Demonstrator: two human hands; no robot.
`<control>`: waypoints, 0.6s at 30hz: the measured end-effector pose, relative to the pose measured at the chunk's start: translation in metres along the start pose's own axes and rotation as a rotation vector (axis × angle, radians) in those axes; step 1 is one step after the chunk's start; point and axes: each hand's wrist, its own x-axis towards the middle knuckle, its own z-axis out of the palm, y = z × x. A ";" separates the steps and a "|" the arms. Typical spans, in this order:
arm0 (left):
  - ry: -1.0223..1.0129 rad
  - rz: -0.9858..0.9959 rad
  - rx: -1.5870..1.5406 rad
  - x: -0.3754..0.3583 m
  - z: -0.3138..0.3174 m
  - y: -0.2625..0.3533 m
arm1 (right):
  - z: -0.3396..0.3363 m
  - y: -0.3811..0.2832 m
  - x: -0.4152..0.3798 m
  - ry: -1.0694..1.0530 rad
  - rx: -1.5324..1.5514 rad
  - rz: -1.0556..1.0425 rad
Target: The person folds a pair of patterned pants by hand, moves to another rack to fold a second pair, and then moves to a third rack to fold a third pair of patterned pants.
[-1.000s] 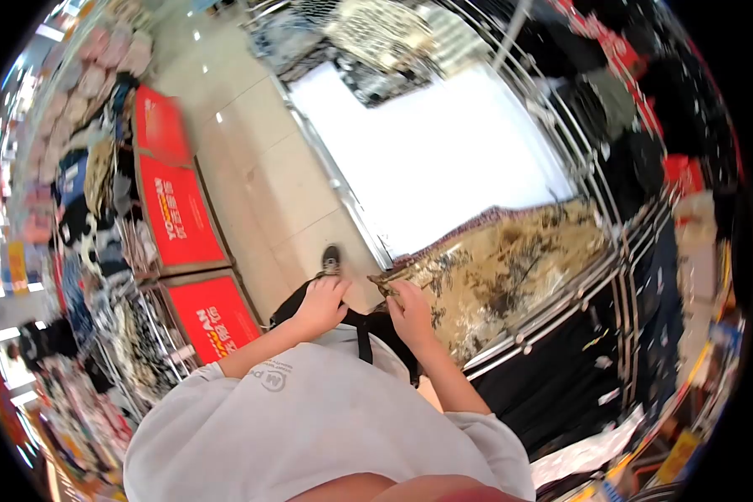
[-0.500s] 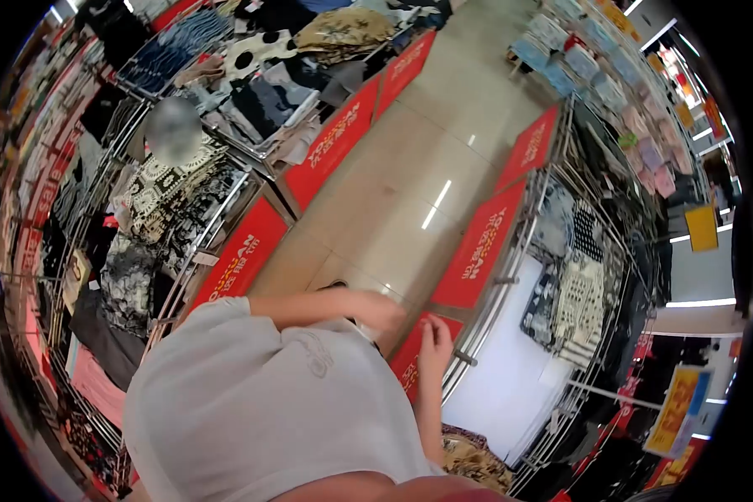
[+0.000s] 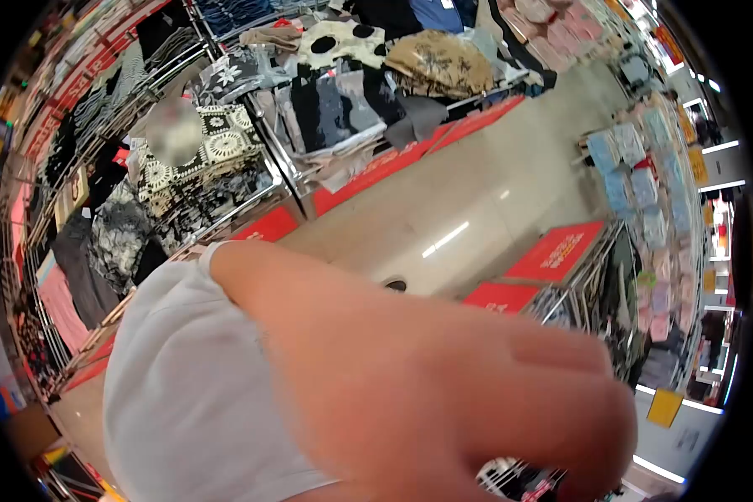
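Observation:
My left hand (image 3: 527,385) is raised very close to the camera and fills much of the lower middle and right. Its fingers look bent and are smeared; their tips are not clear, so I cannot tell whether they hold anything. The left forearm comes out of a light grey sleeve and crosses in front of my light grey shirt (image 3: 192,376). My right hand is out of view. Behind the raised hand, part of a red sign panel (image 3: 498,297) shows at the rack's edge.
Metal bins of folded clothes, with a black-and-white patterned garment (image 3: 226,138), stand at the left. A shiny aisle floor (image 3: 510,176) runs between bins. Packaged goods (image 3: 627,167) hang at the right, above a yellow tag (image 3: 665,407).
My left hand has risen from in front of my waist to close before the camera. My right hand has left the view. The view has turned, shifting the bins and aisle.

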 end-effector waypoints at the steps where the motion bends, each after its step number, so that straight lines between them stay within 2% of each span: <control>1: -0.112 -0.141 -0.022 0.004 -0.014 -0.005 | -0.005 -0.020 0.022 -0.012 -0.001 -0.024; 3: -0.209 -0.284 -0.016 0.019 -0.031 -0.021 | -0.024 -0.063 0.027 -0.078 0.053 -0.143; 4: -0.217 -0.317 -0.001 0.024 -0.037 -0.034 | -0.036 -0.035 0.061 -0.102 0.063 -0.170; 7: -0.247 -0.440 0.080 0.044 -0.045 -0.083 | -0.083 -0.043 0.138 -0.132 -0.021 -0.189; 8: -0.232 -0.483 0.106 0.052 -0.045 -0.104 | -0.102 -0.023 0.174 -0.147 -0.053 -0.239; 10: -0.150 -0.571 0.130 0.066 -0.046 -0.153 | -0.142 -0.028 0.221 -0.154 -0.096 -0.263; 12: 0.054 -0.538 0.069 0.053 -0.049 -0.226 | -0.184 -0.053 0.252 -0.142 -0.135 -0.283; 13: 0.052 -0.696 0.088 0.039 -0.053 -0.259 | -0.205 -0.069 0.266 -0.135 -0.163 -0.300; 15: -0.114 -0.996 0.431 0.012 -0.060 -0.308 | -0.242 -0.107 0.284 -0.129 -0.211 -0.332; 17: -0.443 -1.245 0.838 -0.039 -0.064 -0.341 | -0.273 -0.141 0.299 -0.133 -0.249 -0.363; 18: -0.569 -1.521 0.863 -0.054 -0.072 -0.351 | -0.288 -0.159 0.307 -0.158 -0.282 -0.380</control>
